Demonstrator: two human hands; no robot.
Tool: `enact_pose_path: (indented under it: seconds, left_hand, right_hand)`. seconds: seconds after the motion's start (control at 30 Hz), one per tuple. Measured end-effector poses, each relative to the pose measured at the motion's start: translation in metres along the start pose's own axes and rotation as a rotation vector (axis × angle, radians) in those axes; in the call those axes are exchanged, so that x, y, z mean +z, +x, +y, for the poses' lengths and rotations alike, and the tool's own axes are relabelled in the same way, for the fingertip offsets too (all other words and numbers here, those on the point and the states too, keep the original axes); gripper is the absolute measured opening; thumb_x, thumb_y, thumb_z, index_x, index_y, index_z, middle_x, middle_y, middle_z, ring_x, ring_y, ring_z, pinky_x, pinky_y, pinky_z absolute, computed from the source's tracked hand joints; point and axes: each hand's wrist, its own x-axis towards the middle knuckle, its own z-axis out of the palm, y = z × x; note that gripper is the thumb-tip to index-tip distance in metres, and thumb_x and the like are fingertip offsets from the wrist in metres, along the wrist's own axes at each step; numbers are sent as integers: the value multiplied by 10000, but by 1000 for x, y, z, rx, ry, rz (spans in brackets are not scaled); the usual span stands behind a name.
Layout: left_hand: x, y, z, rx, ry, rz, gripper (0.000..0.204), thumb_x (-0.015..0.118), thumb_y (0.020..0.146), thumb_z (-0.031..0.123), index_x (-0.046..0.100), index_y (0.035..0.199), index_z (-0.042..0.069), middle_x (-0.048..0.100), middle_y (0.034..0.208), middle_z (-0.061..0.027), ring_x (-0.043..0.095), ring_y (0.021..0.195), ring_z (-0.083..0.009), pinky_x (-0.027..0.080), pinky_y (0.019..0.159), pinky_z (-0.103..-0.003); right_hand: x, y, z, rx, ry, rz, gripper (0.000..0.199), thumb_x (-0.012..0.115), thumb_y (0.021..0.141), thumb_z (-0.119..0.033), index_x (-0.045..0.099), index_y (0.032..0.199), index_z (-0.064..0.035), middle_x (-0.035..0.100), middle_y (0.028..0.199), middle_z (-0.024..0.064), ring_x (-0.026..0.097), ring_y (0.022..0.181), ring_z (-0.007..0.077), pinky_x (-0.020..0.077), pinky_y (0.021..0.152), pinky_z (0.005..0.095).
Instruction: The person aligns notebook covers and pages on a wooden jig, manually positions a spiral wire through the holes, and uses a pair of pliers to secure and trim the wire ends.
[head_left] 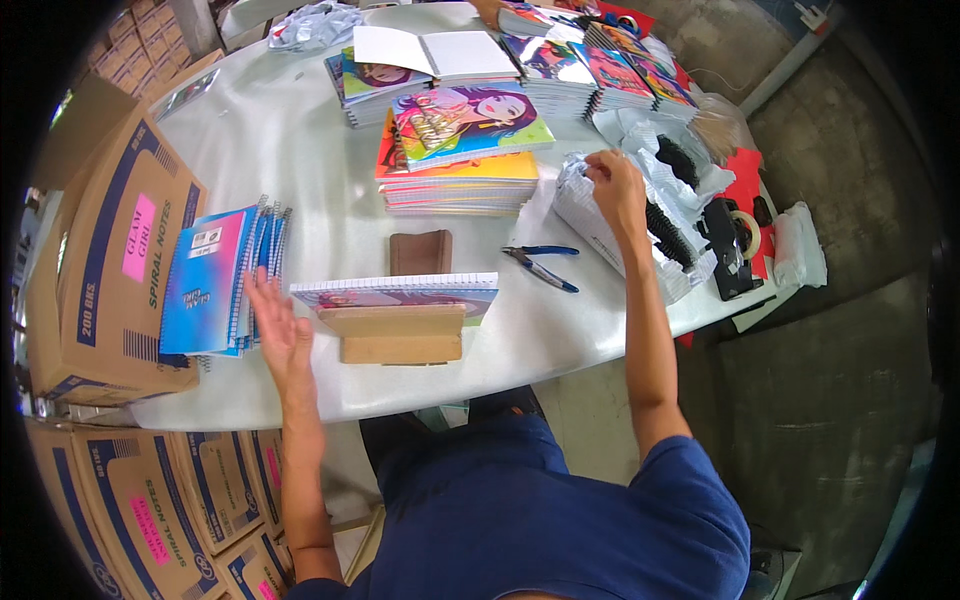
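My left hand is raised with its fingers apart, beside a stack of blue and pink spiral notebooks that leans on a carton. My right hand has its fingers pinched together over a crumpled white paper wrapping, which holds black spiral coils. Anything between those fingers is too small or hidden to make out. In front of me a notebook block rests on edge against a folded cardboard stand, its row of punched holes uppermost. Blue-handled pliers lie between the block and the wrapping.
Behind the stand are a brown block and a pile of colourful-covered notebooks. More notebook stacks fill the far side, where another person's hand shows. A large carton bounds the left; tape lies right.
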Motion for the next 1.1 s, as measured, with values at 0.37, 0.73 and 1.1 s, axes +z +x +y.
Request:
enact_pose_path:
  seconds: [0.37,0.73,1.1]
  left_hand:
    - [2,3,42,109,176,53,755,606,949,175,159,1546,62,198,1596,-155,176,1475,-309,140,1187,-448]
    - [73,16,89,539,605,-157,572,610,878,4,444,1426,11,403,1502,-175,292,1430,-374,199,1160,-473]
    - [129,10,93,552,1095,-575,723,720,795,396,482,1411,103,401,1489,-159,279,1394,-459,262,1070,-625]
  right_hand:
    - [24,40,69,-30,-393,-140,208,694,815,-248,702,846,-42,679,903,219,670,829,399,527,700,480]
    - [-27,53,49,-385,-305,-160,110,641,815,-121,719,857,-57,673,881,159,645,872,351,507,713,455]
    - [-66,-6,-66,-440,49,-40,156,726,745,-28,704,899,-37,624,940,123,640,847,305,518,716,398]
